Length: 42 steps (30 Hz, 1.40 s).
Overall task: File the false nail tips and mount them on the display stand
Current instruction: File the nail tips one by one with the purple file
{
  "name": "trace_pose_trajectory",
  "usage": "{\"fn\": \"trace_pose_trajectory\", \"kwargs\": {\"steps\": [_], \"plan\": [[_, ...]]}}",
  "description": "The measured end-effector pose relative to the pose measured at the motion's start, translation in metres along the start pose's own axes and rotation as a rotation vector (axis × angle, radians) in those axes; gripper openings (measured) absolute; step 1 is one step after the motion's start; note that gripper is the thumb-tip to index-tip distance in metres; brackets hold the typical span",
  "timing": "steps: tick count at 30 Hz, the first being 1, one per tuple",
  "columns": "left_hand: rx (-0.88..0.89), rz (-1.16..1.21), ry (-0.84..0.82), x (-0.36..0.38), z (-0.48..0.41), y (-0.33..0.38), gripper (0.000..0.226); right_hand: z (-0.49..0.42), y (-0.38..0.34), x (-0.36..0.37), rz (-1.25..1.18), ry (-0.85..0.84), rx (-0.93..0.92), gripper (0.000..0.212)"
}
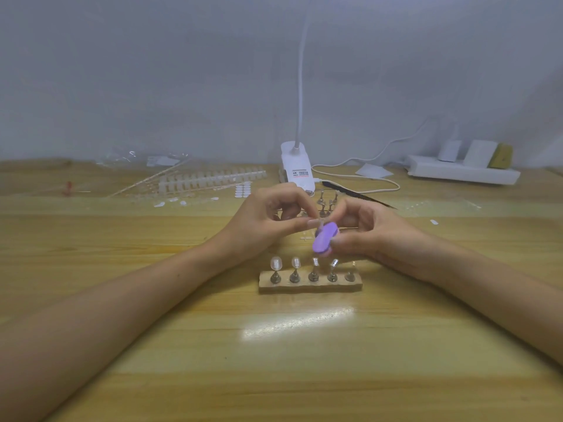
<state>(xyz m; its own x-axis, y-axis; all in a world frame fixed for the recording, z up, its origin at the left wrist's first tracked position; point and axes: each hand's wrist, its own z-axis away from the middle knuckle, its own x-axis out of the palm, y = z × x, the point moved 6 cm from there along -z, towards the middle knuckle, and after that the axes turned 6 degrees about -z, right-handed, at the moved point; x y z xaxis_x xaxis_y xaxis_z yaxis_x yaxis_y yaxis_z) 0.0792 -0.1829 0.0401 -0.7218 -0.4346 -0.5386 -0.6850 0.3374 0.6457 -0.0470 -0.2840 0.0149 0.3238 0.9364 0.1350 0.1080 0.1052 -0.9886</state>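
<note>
Both hands are busy just beyond the display stand. The left hand pinches a small clear nail tip between thumb and forefinger, and the right hand grips a purple file block against it. On the stand, the two left pegs carry mounted tips; the other three look bare.

I'd worry that too hard a stroke could flick the tip out of that light pinch, and it would be hard to find on the bench. The right wrist also sits close to the end peg and could knock it.

Farther back stand spare pegs, then strips of unused tips. The lamp clamp carries a printed label, too small to read. A power strip sits at the wall.
</note>
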Motion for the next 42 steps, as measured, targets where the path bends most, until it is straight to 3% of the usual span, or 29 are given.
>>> {"fn": "trace_pose_trajectory", "kwargs": {"steps": [3,7,10,13,17,25,29,39,42], "plan": [[0.004,0.004,-0.009,0.001,0.000,0.000,0.009,0.000,-0.003,-0.007,-0.065,0.100,-0.027,0.021],[0.002,-0.009,0.007,0.000,-0.001,-0.001,0.009,-0.001,-0.001,0.001,0.002,-0.004,0.000,0.022],[0.009,-0.007,-0.007,0.001,-0.001,-0.001,0.009,-0.002,-0.001,-0.008,-0.047,0.083,-0.007,0.023],[0.009,-0.011,-0.005,0.001,-0.001,-0.001,0.010,-0.002,0.001,0.002,0.013,-0.039,0.025,0.022],[0.016,-0.009,-0.020,0.003,-0.001,0.001,0.006,-0.004,0.000,-0.010,-0.063,0.076,0.003,0.024],[0.000,-0.020,0.007,-0.001,0.000,0.000,0.007,-0.003,0.001,-0.001,-0.022,-0.059,0.068,0.023],[0.005,-0.018,-0.019,0.001,0.000,0.001,0.004,-0.004,0.000,-0.010,-0.080,0.086,0.015,0.022],[-0.014,-0.012,0.014,0.000,0.000,-0.001,0.006,-0.002,0.001,-0.004,-0.053,-0.039,0.079,0.023],[-0.011,-0.006,-0.013,0.002,0.000,-0.001,0.005,-0.003,-0.001,-0.007,-0.058,0.054,0.030,0.023]]}}
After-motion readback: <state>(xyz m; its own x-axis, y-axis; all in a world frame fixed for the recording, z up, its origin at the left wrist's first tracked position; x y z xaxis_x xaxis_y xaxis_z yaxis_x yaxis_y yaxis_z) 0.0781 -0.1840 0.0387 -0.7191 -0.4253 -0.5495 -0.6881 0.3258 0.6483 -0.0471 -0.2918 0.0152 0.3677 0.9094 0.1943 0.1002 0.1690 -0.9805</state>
